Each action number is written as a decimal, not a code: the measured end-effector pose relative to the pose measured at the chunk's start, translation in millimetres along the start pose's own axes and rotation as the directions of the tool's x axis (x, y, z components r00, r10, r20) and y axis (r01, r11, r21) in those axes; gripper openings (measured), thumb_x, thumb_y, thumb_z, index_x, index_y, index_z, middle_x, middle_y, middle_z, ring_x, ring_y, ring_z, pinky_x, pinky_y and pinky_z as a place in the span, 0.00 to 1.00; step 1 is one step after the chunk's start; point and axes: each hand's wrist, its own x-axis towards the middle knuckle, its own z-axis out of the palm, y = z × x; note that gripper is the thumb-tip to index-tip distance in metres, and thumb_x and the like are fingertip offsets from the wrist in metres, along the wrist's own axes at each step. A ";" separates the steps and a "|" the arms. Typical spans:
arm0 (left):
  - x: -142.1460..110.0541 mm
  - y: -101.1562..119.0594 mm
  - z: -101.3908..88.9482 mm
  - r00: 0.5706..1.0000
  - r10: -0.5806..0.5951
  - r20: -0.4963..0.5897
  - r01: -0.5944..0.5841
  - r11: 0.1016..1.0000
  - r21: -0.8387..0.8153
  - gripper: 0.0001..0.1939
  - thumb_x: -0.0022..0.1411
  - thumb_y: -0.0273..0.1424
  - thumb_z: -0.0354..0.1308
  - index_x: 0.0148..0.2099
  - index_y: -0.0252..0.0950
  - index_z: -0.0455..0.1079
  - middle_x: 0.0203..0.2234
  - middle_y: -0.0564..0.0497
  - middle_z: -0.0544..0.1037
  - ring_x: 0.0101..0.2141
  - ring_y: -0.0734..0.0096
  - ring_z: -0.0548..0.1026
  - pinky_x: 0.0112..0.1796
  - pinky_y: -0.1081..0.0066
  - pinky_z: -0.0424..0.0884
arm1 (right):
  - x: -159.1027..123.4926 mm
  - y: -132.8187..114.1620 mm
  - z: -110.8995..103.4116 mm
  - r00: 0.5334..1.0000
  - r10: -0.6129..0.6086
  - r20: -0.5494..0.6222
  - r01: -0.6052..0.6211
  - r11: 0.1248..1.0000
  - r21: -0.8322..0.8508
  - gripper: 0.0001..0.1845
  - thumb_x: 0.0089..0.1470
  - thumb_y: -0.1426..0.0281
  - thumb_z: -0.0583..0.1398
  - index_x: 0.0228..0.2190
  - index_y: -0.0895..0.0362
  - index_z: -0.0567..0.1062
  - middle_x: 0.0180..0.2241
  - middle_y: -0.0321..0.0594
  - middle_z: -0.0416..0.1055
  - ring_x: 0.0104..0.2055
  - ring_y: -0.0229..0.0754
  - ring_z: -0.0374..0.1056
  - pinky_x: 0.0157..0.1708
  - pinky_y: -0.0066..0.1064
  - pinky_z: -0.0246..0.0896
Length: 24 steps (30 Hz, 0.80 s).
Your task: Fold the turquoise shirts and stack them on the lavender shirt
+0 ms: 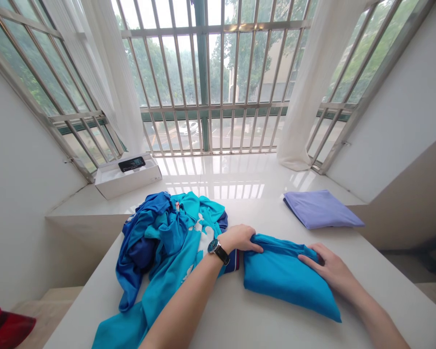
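Observation:
A folded turquoise garment [283,276] lies on the white table [381,295], directly in front of me. My left hand [240,238] grips its upper left edge, with a black-strapped wristwatch [218,250] on that wrist. My right hand [329,266] holds the right end of the fold, fingers over the cloth. To the left sits a rumpled heap of blue and turquoise clothing [163,242], which touches my left forearm and spills towards the table's near edge.
A folded lavender cloth [321,209] lies on the table's far right. Behind it runs a glossy white window sill [218,177], with a white box [127,178] holding a black phone [131,164]. Barred windows and white curtains stand beyond. A red object [3,327] shows low at left.

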 end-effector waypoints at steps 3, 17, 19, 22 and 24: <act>-0.6 1.6 -1.1 0.999 0.032 -0.025 -0.031 0.999 0.029 0.24 0.61 0.52 0.57 0.43 0.36 0.73 0.40 0.43 0.79 0.40 0.56 0.77 0.34 0.67 0.70 | -1.9 -3.3 -1.7 1.000 0.019 0.020 -0.020 1.000 0.020 0.24 0.51 0.44 0.59 0.33 0.50 0.77 0.33 0.38 0.78 0.35 0.47 0.73 0.34 0.33 0.69; -16.6 16.3 -22.9 0.873 0.101 -0.478 -0.094 0.995 0.038 0.11 0.69 0.37 0.53 0.51 0.41 0.65 0.43 0.50 0.77 0.44 0.64 0.74 0.42 0.70 0.69 | -3.0 -16.8 -20.9 0.807 -0.115 -0.579 0.098 0.993 -0.061 0.26 0.51 0.43 0.59 0.36 0.52 0.75 0.32 0.41 0.75 0.33 0.47 0.68 0.37 0.39 0.66; -25.2 23.3 -32.9 0.845 0.206 -0.494 -0.166 0.978 0.124 0.08 0.68 0.30 0.52 0.49 0.40 0.66 0.44 0.51 0.76 0.46 0.66 0.73 0.45 0.71 0.67 | -9.2 -26.0 -29.3 0.742 -0.244 -0.624 0.187 0.970 -0.157 0.18 0.55 0.50 0.60 0.37 0.51 0.74 0.34 0.42 0.76 0.35 0.48 0.70 0.42 0.40 0.66; -34.5 29.6 -39.1 0.869 0.298 -0.396 -0.216 0.947 0.239 0.08 0.64 0.25 0.53 0.45 0.40 0.67 0.41 0.51 0.76 0.44 0.66 0.73 0.43 0.71 0.68 | -25.8 -26.5 -30.2 0.740 -0.410 -0.534 0.335 0.912 -0.237 0.09 0.57 0.60 0.61 0.39 0.49 0.73 0.37 0.43 0.77 0.39 0.50 0.72 0.45 0.42 0.66; -35.9 31.6 -35.4 0.906 0.299 -0.301 -0.220 0.938 0.268 0.08 0.62 0.25 0.54 0.43 0.41 0.69 0.38 0.51 0.76 0.42 0.65 0.74 0.39 0.71 0.69 | -39.8 -15.8 -21.3 0.763 -0.501 -0.408 0.426 0.865 -0.265 0.07 0.56 0.66 0.60 0.39 0.48 0.74 0.37 0.42 0.77 0.41 0.51 0.73 0.45 0.43 0.67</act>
